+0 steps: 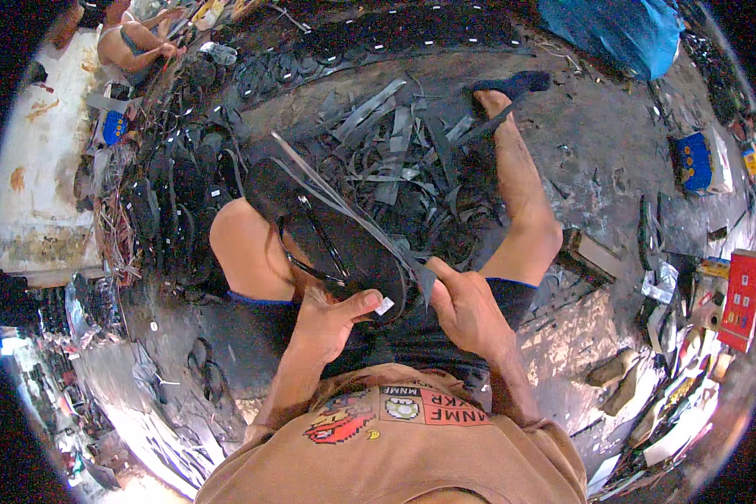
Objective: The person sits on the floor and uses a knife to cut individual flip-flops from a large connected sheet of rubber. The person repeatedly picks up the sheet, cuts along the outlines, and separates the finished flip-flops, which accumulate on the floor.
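Black, matte-soled sandal [363, 256], long and rounded, with glossy thin straps across the top; small white label [384, 306] at its near end. Limp grey strip [349, 207], flat and ribbon-like, runs along the sandal's right edge.

Left hand [323, 326] clamps the sandal's near end, thumb on top beside the label. Right hand [475, 311] pinches the strip just right of that same end, fingers curled; whether the strip is joined to the sole, can't tell. Sandal sits between the knees, far end pointing away.

Beyond the sandal: tangled grey offcuts [388, 189]. Left of it: heaped black footwear [176, 181]. Well right of it: blue-and-white box [695, 164] and red carton [739, 300], contents not visible.
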Available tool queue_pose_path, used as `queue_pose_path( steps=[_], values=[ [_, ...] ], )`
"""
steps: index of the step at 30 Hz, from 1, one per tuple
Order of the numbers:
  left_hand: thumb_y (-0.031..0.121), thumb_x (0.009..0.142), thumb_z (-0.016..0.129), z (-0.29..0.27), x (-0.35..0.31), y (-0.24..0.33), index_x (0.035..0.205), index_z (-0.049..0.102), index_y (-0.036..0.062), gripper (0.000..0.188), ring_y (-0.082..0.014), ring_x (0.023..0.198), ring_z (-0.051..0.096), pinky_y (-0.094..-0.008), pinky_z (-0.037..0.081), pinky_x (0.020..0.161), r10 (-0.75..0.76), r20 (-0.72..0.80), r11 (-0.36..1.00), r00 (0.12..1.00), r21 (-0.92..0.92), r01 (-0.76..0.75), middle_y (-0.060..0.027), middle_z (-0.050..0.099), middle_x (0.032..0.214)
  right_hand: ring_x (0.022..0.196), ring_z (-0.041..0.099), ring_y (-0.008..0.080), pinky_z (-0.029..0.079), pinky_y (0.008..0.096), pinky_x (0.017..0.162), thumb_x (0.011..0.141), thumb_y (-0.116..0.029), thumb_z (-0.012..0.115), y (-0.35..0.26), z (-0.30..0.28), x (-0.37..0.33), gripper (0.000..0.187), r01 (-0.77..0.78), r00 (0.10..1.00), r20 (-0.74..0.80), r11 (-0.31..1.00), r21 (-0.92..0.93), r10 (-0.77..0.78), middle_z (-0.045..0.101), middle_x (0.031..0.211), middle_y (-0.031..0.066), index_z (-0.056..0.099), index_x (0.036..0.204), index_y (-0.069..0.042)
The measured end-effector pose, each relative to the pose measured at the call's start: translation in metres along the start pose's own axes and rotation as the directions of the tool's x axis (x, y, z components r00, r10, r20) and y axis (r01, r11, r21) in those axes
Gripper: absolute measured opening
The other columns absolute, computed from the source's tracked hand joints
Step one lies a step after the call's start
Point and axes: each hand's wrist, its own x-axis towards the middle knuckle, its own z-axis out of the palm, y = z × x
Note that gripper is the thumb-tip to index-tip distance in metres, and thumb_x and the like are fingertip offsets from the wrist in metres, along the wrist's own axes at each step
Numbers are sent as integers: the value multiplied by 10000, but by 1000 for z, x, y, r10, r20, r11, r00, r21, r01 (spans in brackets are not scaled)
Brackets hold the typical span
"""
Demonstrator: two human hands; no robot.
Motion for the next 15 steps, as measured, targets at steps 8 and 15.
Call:
queue_pose_path(
  steps=[8,15],
  values=[
    [65,830,825,-36,-8,23,1363,542,5,606,-245,1081,698,-385,560,969,-9,80,963,997,271,-13,-85,698,1235,690,667,479,518,597,632,1065,-282,528,-26,54,24,227,52,996,-71,997,63,-48,661,713,256,549,1158,-76],
    [128,927,750,-10,-8,-2,1314,616,95,411,-244,1055,710,-407,585,935,151,-246,982,958,-75,-174,-49,714,1187,700,668,490,505,593,635,1066,-329,538,-27,66,9,264,-45,999,16,991,124,43,666,716,249,559,1156,-82]
  ],
)
